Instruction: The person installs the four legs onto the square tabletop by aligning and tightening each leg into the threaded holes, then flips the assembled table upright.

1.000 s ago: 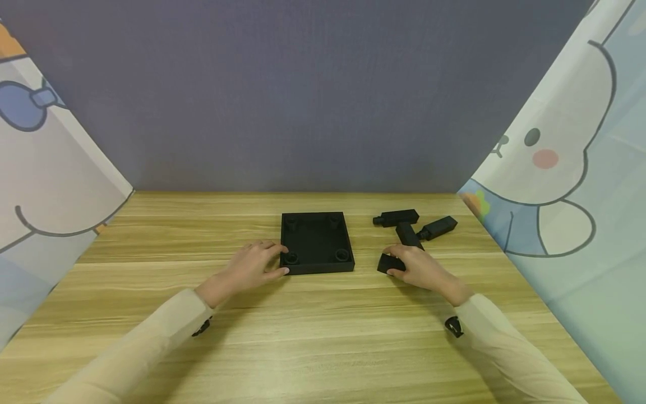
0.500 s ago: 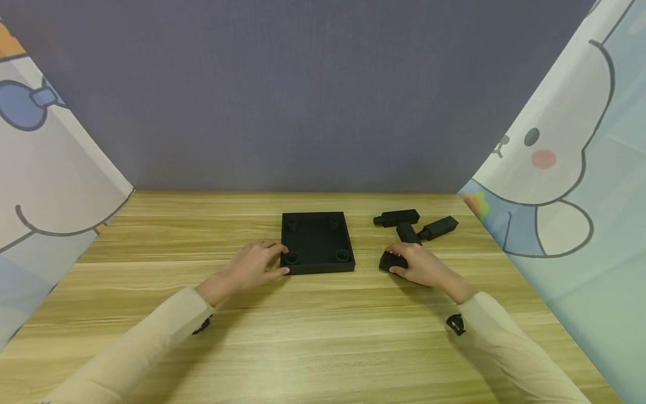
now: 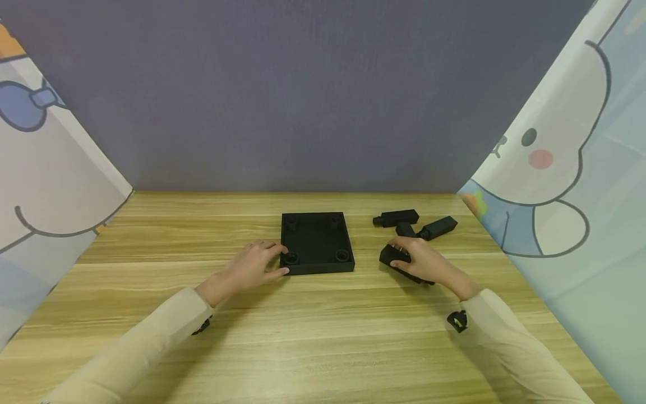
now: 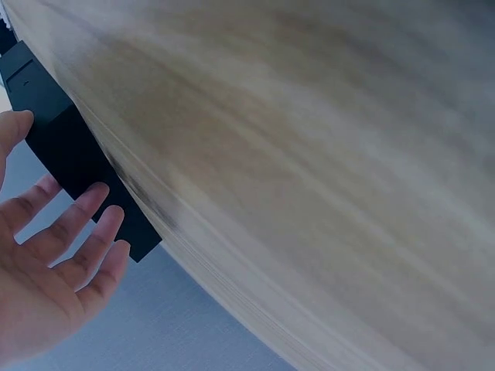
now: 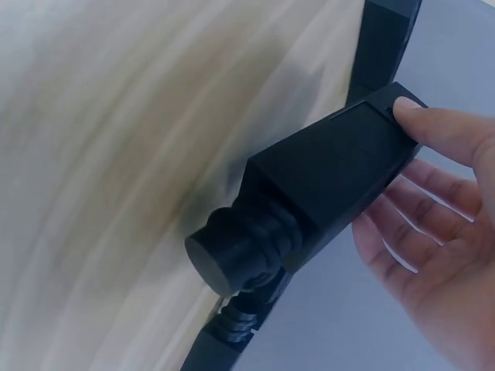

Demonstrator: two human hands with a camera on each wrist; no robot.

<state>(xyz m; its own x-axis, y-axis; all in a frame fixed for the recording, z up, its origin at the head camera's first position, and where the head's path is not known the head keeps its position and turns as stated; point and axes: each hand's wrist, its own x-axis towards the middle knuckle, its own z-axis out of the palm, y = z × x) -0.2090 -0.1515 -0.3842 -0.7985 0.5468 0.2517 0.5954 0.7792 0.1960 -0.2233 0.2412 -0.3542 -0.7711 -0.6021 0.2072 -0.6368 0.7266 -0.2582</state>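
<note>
My left hand (image 3: 247, 268) is at the front left corner of a shallow black square tabletop (image 3: 315, 266), with round sockets inside its corners. In the left wrist view the thumb lies on one face of the tabletop (image 4: 73, 147) and the fingertips touch the adjoining face. My right hand (image 3: 426, 261) pinches a black table leg (image 3: 387, 256) between thumb and fingers, right of the tabletop. The right wrist view shows that leg (image 5: 332, 166) tilted, its round, threaded end toward the camera. In the head view the hand covers part of it.
Behind the right hand lie further black legs: one at the back (image 3: 400, 217), one to the right (image 3: 438, 228), and one partly hidden (image 3: 406, 229). A grey panel (image 3: 303, 101) closes off the wooden table's (image 3: 282, 336) far edge. Printed cloth walls (image 3: 570, 140) flank the table.
The right hand has shifted slightly right and tilted the leg, so more of it shows under the hand. The left hand and the tabletop stay put.
</note>
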